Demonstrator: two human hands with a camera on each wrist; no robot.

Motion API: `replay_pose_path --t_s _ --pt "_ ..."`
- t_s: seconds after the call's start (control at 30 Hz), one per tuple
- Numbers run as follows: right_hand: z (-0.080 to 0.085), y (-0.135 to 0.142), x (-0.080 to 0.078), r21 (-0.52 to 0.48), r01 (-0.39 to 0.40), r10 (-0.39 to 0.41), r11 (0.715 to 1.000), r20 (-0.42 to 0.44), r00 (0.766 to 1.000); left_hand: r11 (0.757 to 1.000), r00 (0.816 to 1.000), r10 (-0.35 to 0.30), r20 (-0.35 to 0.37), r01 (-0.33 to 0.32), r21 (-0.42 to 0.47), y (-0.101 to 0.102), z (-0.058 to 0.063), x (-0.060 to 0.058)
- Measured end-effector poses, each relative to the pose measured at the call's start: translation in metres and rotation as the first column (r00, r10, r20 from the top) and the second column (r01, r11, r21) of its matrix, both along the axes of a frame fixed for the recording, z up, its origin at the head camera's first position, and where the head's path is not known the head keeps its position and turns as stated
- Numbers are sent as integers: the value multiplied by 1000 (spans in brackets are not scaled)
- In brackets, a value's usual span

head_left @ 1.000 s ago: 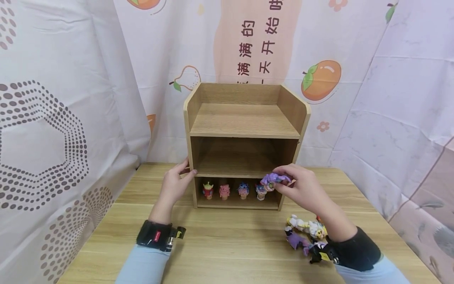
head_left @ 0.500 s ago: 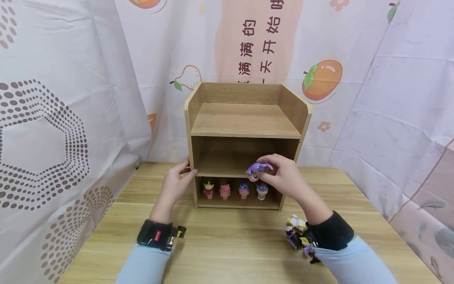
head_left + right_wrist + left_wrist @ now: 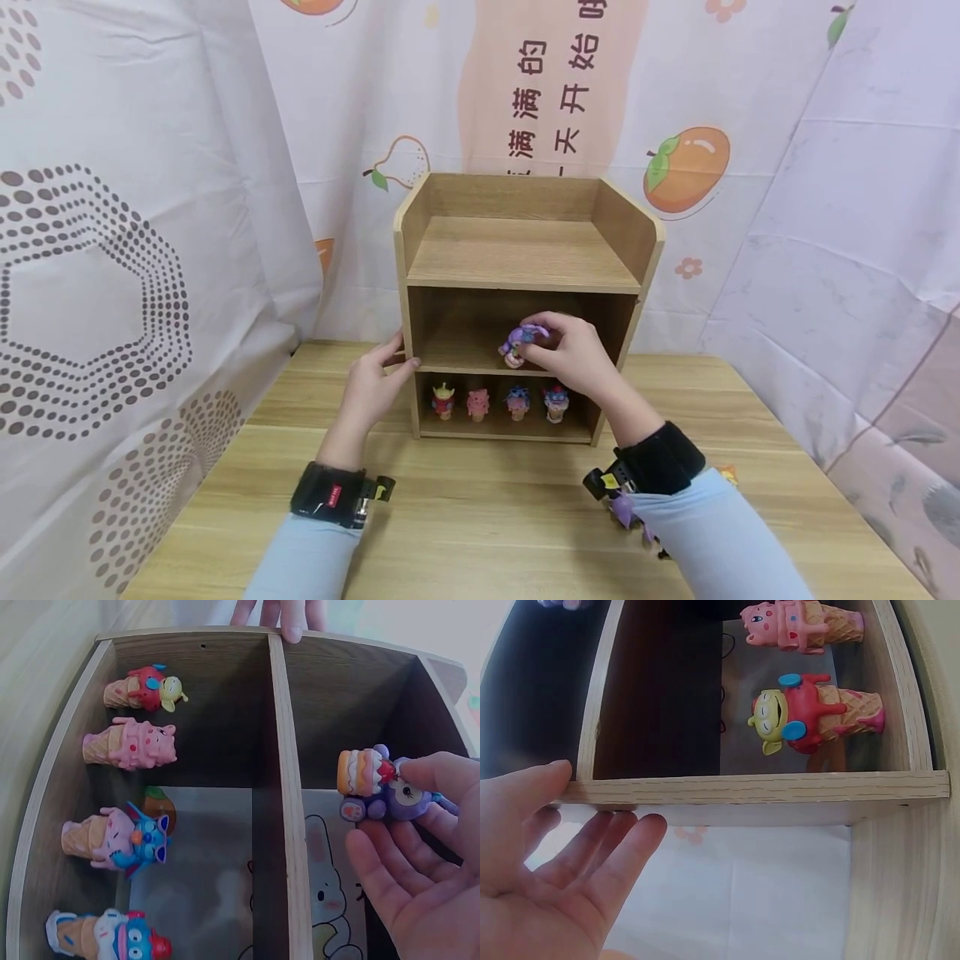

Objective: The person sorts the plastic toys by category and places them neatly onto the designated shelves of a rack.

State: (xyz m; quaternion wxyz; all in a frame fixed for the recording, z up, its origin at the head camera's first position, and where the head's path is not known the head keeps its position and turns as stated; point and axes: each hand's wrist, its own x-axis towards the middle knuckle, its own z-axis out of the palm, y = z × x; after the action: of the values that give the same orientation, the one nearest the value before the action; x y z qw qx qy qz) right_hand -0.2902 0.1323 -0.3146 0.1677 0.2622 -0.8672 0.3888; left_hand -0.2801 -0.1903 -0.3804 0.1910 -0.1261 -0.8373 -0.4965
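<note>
My right hand [image 3: 573, 354] pinches a small purple figurine [image 3: 516, 342] with a layered cake at its front [image 3: 361, 772], at the opening of the middle compartment of a wooden shelf [image 3: 517, 250]. My left hand [image 3: 371, 387] grips the shelf's left side panel; its thumb lies on the front edge, its fingers along the outer face. In the bottom compartment stands a row of cone-based figurines: a red one with a yellow-green head [image 3: 802, 712], a pink one [image 3: 799, 626], a pink-and-blue one with glasses [image 3: 120, 840] and a blue one with a red top [image 3: 112, 937].
More figurines, one of them purple [image 3: 622, 510], lie on the wooden table [image 3: 465, 517] at the right, mostly hidden under my right forearm. An orange bit [image 3: 729, 474] shows beyond the sleeve. A printed curtain [image 3: 352, 100] hangs behind the shelf.
My right hand has carried the purple figurine left and up, from in front of the bottom compartment's right end to the middle compartment. My left hand stays on the side panel.
</note>
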Motion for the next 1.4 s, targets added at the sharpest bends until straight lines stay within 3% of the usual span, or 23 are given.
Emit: replay_pose_path --t_s 0.5,0.87,1.4 --pt "-3 -42 -23 -75 -1 7 997 72 997 999 999 -32 0 32 9 -1 0 -1" --pt "-7 -67 -37 -56 -4 10 998 103 995 999 999 -34 -8 34 11 -2 -1 -4" --pt "-11 -93 -44 -59 -27 34 998 129 991 1000 1000 -16 1 16 10 -1 1 -2"
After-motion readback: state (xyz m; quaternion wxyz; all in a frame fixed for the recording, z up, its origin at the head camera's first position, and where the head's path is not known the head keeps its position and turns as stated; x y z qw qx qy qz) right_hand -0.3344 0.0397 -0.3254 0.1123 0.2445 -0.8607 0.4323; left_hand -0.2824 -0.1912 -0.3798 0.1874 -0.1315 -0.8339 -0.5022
